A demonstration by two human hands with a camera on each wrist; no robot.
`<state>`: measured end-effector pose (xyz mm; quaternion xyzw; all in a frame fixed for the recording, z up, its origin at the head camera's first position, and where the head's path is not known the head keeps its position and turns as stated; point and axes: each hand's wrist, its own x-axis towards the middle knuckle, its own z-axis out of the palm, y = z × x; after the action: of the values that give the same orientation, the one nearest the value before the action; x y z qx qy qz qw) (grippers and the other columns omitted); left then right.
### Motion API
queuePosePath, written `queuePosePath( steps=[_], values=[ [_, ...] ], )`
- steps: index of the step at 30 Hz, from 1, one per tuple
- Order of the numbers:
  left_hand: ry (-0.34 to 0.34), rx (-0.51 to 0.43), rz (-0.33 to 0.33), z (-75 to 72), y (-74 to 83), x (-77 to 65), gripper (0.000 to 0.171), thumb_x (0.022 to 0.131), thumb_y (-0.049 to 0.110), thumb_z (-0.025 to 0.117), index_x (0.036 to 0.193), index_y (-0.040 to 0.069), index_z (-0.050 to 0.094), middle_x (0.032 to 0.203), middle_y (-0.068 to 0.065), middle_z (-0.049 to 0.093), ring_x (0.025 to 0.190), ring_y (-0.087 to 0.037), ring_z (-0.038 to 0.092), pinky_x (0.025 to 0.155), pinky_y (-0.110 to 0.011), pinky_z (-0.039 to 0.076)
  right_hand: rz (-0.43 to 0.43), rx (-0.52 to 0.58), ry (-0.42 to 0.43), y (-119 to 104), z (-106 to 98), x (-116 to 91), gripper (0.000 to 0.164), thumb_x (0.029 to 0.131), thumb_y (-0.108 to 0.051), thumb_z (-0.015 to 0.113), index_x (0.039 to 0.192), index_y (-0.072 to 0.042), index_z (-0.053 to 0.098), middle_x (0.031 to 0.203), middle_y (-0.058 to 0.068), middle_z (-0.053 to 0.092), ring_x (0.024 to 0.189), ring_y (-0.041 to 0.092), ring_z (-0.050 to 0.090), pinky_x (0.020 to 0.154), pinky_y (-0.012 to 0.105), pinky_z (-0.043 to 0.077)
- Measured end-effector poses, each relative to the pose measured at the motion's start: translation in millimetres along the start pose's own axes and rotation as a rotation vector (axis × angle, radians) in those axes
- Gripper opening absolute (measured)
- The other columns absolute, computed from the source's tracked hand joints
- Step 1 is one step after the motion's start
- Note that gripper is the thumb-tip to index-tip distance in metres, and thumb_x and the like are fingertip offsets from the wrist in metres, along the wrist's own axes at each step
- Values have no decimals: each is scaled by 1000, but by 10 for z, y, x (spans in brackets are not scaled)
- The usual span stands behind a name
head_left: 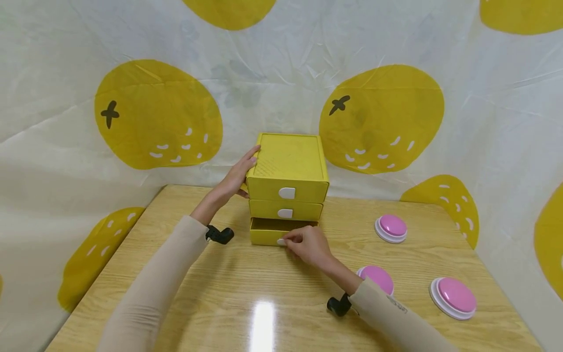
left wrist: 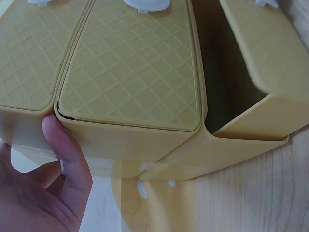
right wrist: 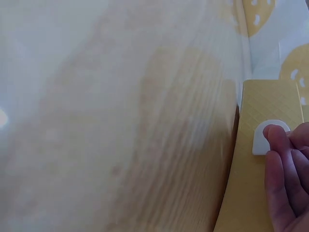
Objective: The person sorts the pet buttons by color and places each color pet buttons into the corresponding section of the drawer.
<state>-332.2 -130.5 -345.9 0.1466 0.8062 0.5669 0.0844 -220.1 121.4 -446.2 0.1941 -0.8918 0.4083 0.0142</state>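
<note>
A yellow three-drawer box [head_left: 290,159] stands at the back of the table, white tabs on its drawer fronts. My left hand [head_left: 236,177] rests against the left side of the box, its thumb [left wrist: 67,150] touching near the front edge in the left wrist view. The bottom drawer [head_left: 264,238] is partly pulled out, and its visible inside looks dark. At its front, my right hand [head_left: 311,246] pinches the white drawer handle [right wrist: 260,141] between thumb and fingers. The middle drawer [left wrist: 135,63] and the top drawer are closed.
On the right side of the wooden table [head_left: 211,303] sit three pink push buttons with white bases: one at the back [head_left: 393,226], one at the far right [head_left: 456,296], and one partly behind the right forearm [head_left: 378,279]. A fruit-printed cloth [head_left: 272,88] hangs behind.
</note>
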Motion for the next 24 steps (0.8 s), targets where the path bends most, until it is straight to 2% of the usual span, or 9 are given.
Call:
queuePosePath(
  steps=[4,7,12,19,24],
  values=[
    [-4,-2,-1,-2,-3,9,53,106,66,31,156,63,17,149,-15,48,89,-29,66,58,-41,59,-59,-77,37,-20,23,-74,10,91,-15,78,97,-13,85,65,-1,75,48,-1,52,46,18,36],
    [-6,3,-3,-5,-9,14,53,106,65,32,156,63,17,153,-14,44,88,-29,65,57,-41,59,-98,-146,69,-34,41,-137,9,88,-16,80,94,-16,86,72,-5,77,53,-5,51,49,16,38],
    [-3,3,0,-4,-14,15,53,106,65,32,157,63,17,151,-15,46,85,-28,65,55,-38,58,-147,-199,85,-86,54,-257,9,86,-14,81,92,-16,86,81,-4,80,60,-5,55,54,14,42],
    [0,1,9,2,-12,10,54,106,64,32,157,62,17,153,-13,44,84,-29,64,55,-38,58,-194,-249,88,-177,73,-434,9,85,-12,80,91,-16,86,78,-4,79,59,-5,51,54,14,41],
    [-2,2,7,3,-12,4,53,106,64,31,157,62,16,144,-15,50,82,-28,64,54,-37,57,-241,-305,101,-214,103,-550,9,85,-12,82,90,-17,86,75,-5,78,55,-7,46,54,12,40]
  ],
)
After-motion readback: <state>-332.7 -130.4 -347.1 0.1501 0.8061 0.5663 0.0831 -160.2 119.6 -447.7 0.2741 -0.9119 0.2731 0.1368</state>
